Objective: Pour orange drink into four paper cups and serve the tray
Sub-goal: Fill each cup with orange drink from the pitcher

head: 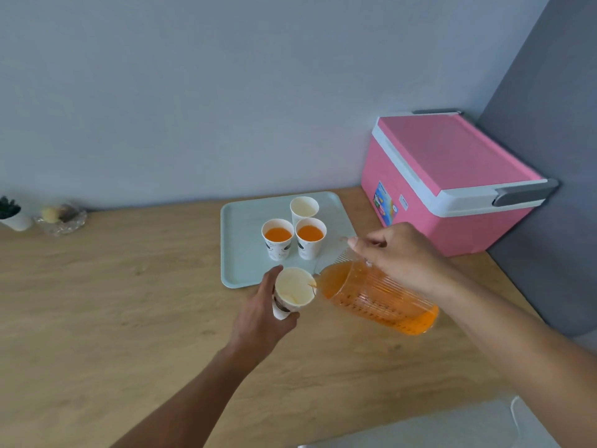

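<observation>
My left hand grips a white paper cup, tilted, above the wooden table just in front of the tray. My right hand holds a ribbed clear pitcher of orange drink, tipped left so its spout touches the cup's rim; a thin orange stream enters the cup. On the pale green tray stand two cups filled with orange drink, side by side. Behind them is an empty cup.
A pink cooler box with a white rim sits at the back right against the grey wall. At the far left stand a small potted plant and a glass dish. A grey object lies at the bottom right.
</observation>
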`<state>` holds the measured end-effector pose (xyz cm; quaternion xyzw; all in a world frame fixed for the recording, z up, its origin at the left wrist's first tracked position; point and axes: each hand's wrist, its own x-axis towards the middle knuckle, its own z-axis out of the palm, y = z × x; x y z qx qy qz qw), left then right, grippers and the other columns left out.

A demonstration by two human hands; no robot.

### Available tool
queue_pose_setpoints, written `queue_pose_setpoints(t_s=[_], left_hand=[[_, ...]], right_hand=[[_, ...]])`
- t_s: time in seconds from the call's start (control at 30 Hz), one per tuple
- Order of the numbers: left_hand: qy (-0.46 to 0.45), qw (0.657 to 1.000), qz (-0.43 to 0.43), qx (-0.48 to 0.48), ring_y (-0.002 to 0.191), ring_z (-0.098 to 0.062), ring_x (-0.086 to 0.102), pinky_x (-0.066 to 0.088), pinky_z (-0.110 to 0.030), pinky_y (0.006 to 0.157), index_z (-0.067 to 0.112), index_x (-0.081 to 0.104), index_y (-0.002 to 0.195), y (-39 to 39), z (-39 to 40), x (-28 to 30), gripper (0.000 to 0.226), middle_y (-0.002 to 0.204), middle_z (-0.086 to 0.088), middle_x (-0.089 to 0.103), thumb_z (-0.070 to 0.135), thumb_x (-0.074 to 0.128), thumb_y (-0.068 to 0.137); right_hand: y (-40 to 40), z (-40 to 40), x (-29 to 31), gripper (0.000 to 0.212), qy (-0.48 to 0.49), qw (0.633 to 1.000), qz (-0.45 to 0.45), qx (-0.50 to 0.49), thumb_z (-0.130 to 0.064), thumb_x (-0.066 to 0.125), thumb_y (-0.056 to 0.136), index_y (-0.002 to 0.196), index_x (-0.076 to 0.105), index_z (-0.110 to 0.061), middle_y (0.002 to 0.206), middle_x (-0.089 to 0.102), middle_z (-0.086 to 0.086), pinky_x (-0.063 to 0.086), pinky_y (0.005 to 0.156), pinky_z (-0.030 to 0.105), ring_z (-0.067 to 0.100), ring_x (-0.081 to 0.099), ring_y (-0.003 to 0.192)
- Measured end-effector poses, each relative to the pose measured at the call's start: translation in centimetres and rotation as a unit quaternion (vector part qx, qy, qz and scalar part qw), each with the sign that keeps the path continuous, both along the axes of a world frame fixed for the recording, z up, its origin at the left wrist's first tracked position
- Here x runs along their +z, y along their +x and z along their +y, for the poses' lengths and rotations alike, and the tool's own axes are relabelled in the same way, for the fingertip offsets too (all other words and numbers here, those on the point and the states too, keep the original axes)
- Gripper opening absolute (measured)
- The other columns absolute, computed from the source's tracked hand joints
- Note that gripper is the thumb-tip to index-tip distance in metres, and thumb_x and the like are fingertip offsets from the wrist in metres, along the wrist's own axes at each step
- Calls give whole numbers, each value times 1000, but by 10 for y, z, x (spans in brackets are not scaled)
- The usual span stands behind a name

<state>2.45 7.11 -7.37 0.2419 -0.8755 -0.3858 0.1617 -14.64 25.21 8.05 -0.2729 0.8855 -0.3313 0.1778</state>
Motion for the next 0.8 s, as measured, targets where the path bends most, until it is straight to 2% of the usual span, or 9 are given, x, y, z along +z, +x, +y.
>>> queue_pose_setpoints(t_s=[0.17, 0.23, 0.33, 0.43, 0.6, 0.7, 0.8], left_hand=[[-1, 1000, -2, 11, 103, -19, 66, 56, -37, 78, 33, 35, 145, 3, 8, -2, 95, 120, 7, 68, 30, 90, 67], [6, 1000, -1, 18, 104, -19, 65, 56, -36, 79, 34, 34, 145, 4, 11, -3, 95, 122, 6, 66, 30, 89, 68], [12, 999, -3, 30, 108, -19, 64, 55, -35, 81, 34, 34, 146, 7, 15, -6, 96, 128, 6, 64, 30, 90, 68], [23, 999, 2, 39, 111, -17, 63, 56, -37, 84, 34, 35, 145, 10, 17, -8, 94, 130, 8, 63, 30, 90, 68], [40, 998, 12, 56, 107, -14, 64, 56, -38, 82, 37, 38, 142, 16, 23, -7, 90, 124, 12, 64, 28, 90, 68], [42, 997, 18, 67, 104, -13, 65, 56, -36, 78, 40, 39, 139, 20, 26, -8, 88, 122, 15, 64, 28, 89, 69], [42, 996, 20, 71, 103, -10, 65, 56, -33, 76, 44, 39, 137, 24, 28, -8, 86, 121, 19, 64, 30, 90, 68]], right_hand=[[1, -7, 4, 39, 24, 999, 14, 36, -57, 62, 99, 79, 78, -28, 73, 72, -9, 46, 64, 28, 6, 66, 74], [0, -9, 5, 37, 28, 998, 11, 47, -57, 62, 99, 85, 80, -28, 76, 74, -10, 47, 64, 28, 6, 66, 75], [-3, -11, 5, 40, 35, 997, 17, 61, -58, 63, 98, 91, 83, -23, 80, 77, -7, 53, 73, 31, 10, 71, 82], [-3, -16, 4, 44, 44, 995, 32, 81, -57, 62, 99, 90, 84, -19, 80, 78, -3, 57, 79, 36, 16, 73, 83], [-4, -22, -1, 49, 59, 991, 51, 109, -64, 61, 96, 87, 83, -21, 88, 79, 9, 59, 85, 48, 28, 74, 90], [-2, -24, 0, 45, 54, 991, 47, 117, -64, 61, 95, 82, 83, -26, 80, 78, 6, 59, 76, 44, 27, 73, 83], [-2, -27, 0, 48, 61, 989, 55, 124, -62, 62, 96, 79, 82, -23, 76, 75, 10, 49, 63, 35, 30, 72, 79]])
